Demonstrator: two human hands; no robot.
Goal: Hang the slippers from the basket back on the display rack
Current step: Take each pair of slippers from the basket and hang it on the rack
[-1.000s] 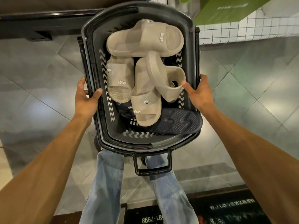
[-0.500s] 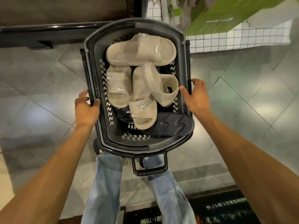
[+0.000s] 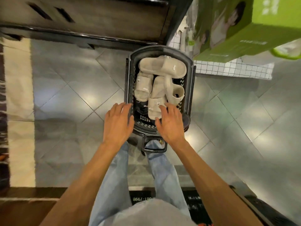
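Basket (image 3: 190, 67) sits on the floor (image 3: 73, 95), centre frame, beige slippers (image 3: 162, 66) piled inside. Left hand (image 3: 118, 123) and right hand (image 3: 171, 124) hover over its near end, fingers (image 3: 163, 110) spread, gripping nothing. Best move, I'd say: pinch the nearest slipper (image 3: 154, 106) by its strap and lift it straight up.

Floor (image 3: 73, 95): glossy grey tiles, laid diagonally, with light patches reflected. A pale cream strip (image 3: 19, 95) is noted along the left of the frame. A dark basket (image 3: 127, 88), loaded with beige slippers (image 3: 162, 66), is seen standing on the tiles at upper centre. A black mat (image 3: 141, 195) with white printed digits is recorded at bottom centre. A dark fixture base (image 3: 81, 36) is noted across the top.
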